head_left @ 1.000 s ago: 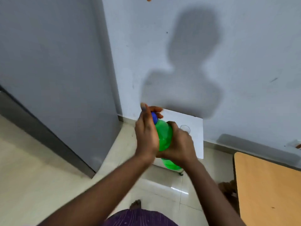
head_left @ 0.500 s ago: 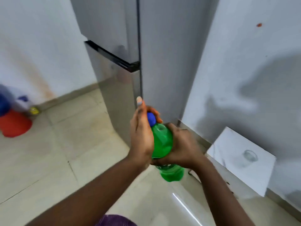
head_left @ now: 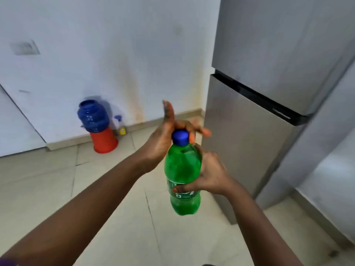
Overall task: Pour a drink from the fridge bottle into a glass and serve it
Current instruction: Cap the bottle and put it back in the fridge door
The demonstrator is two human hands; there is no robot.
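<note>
**Grip on the bottle, cap under the fingers**

My right hand (head_left: 209, 175) clamps the green bottle (head_left: 182, 169) upright; my left hand (head_left: 167, 139) curls around its blue cap (head_left: 180, 137). I judge this the uncapping or recapping step. Fridge (head_left: 259, 112) just right, doors closed; no glass visible.

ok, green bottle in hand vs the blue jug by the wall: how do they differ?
The green bottle is slim, held off the floor by the right hand, with a blue cap on under the left hand. The blue jug is squat and wide, sits on a red stand by the wall, and its mouth looks open. Both are translucent plastic and roughly upright.
</note>
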